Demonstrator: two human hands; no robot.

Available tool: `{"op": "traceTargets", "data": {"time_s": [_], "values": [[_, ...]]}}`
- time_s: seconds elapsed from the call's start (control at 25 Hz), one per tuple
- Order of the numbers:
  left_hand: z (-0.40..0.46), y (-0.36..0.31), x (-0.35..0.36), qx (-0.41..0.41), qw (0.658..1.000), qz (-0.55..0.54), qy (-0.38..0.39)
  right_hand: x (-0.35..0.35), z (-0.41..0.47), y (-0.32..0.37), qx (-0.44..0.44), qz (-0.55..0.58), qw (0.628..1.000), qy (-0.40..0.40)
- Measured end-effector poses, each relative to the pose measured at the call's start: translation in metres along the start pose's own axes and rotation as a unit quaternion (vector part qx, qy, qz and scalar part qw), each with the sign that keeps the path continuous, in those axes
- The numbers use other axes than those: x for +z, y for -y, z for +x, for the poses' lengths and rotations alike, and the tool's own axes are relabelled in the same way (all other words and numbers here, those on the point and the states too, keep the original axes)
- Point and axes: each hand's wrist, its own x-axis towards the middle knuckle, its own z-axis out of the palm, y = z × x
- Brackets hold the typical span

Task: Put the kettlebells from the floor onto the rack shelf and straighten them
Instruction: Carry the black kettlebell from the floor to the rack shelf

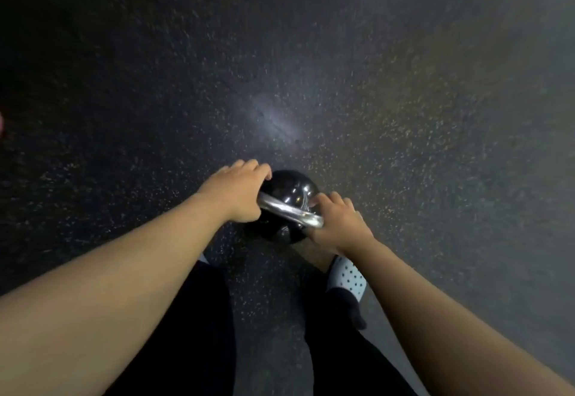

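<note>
Two hands, left hand (238,188) and right hand (337,224), wrap closed fingers around the steel handle (289,210) of a black kettlebell (287,191) at lower centre over speckled floor (404,115), apparently mid-carry; next comes finding the unseen rack.

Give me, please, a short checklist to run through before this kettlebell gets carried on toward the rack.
1. Left hand closed on the handle: ok.
2. Right hand closed on the handle's other end: ok.
3. Kettlebell clear of the floor: cannot tell.
4. Right foot, in a white shoe, clear of the bell: not ok, it looks close below.
5. Rack in sight: not ok, none visible.
</note>
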Motion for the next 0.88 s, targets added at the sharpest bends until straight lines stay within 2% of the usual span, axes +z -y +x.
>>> {"op": "traceTargets", "data": {"time_s": [0.08,0.16,0.32,0.44,0.6,0.76,0.88], "values": [[0.023,0.002,0.024,0.03,0.998,0.031,0.047,0.021,0.021,-0.003,0.015,-0.056,0.998,0.02],[0.039,-0.001,0.045,0.039,0.994,0.031,0.095,0.029,0.035,-0.008,0.032,-0.064,0.997,0.042],[0.044,0.012,0.041,0.043,0.988,-0.059,0.134,0.019,0.04,0.002,-0.006,-0.033,0.997,0.069],[0.016,0.028,0.014,0.04,0.986,-0.135,0.085,-0.018,0.029,0.03,-0.062,-0.006,0.997,0.047],[-0.039,0.043,-0.057,0.009,0.976,-0.218,0.009,-0.099,0.017,0.099,-0.111,-0.017,0.991,0.079],[-0.088,0.083,-0.149,-0.025,0.965,-0.248,-0.083,-0.165,0.016,0.205,-0.148,0.009,0.989,0.014],[-0.129,0.13,-0.22,-0.05,0.956,-0.238,-0.165,-0.207,0.027,0.301,-0.201,-0.014,0.979,-0.039]]}}
